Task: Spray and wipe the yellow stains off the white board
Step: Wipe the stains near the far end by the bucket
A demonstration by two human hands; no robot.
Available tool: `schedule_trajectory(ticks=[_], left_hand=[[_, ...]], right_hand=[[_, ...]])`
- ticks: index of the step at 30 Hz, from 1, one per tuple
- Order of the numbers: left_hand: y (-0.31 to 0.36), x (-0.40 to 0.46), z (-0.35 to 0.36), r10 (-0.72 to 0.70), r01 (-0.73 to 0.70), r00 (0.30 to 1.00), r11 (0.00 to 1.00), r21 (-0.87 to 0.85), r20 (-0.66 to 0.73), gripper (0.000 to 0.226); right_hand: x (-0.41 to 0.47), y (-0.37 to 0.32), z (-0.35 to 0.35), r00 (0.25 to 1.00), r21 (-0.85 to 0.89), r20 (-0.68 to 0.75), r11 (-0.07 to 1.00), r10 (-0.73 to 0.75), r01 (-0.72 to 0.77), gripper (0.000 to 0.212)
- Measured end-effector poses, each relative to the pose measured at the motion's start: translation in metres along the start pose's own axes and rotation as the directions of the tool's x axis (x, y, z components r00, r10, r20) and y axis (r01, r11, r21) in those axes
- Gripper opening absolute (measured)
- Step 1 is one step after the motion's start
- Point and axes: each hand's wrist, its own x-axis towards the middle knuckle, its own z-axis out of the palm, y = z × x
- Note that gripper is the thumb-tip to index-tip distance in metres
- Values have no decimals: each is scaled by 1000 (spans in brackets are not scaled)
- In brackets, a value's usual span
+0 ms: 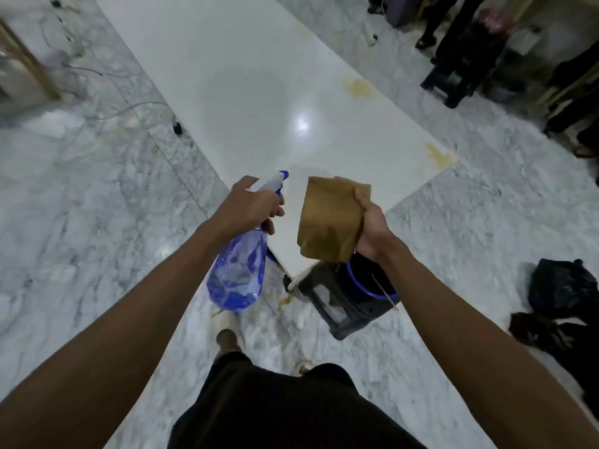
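Observation:
A long white board [252, 92] lies raised above the marble floor, running away from me. Yellow stains mark its right edge: one near the right corner [437, 155], one further along [358, 87], and a faint one far off [303, 29]. My left hand [249, 205] grips the neck of a clear blue spray bottle [238, 273], with the nozzle pointing over the board's near end. My right hand [372, 225] holds a folded brown cloth [330, 218] up over the near end of the board.
A dark stool [337, 303] with a blue bucket [369, 280] sits under the board's near end. A black bag [564, 286] lies on the floor at right. People's legs and a stool [453, 82] stand at far right. Cables [97, 72] trail on the left.

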Motion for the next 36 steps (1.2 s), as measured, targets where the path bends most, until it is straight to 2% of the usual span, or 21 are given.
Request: schedule_trajectory(ticks=[3,10,17,24,29,32,36], left_hand=[[35,42,-8,38,-44,992,998,53,119,26],[84,130,-31,116,-198,932,957,214,344,27],[107,186,-28,104,-250,876,933,259,470,28],[135,213,8,83,-319,815,890,326,573,24],[152,226,56,5,-251,831,896,366,556,34],[163,237,90,-118,-167,848,866,471,517,41],[168,254,129,-75,-200,836,881,429,543,28]], right_hand=[[21,-25,18,994,320,-69,942,-83,101,57],[77,-66,67,941,502,-311,817,-134,283,60],[98,-73,77,872,491,-454,765,-184,417,65],[106,-96,41,801,445,-560,739,-211,506,70],[109,-119,11,801,470,-567,722,-194,508,72],[114,-129,-15,804,490,-577,725,-147,484,74],[122,-127,-55,825,457,-561,802,-75,384,68]])
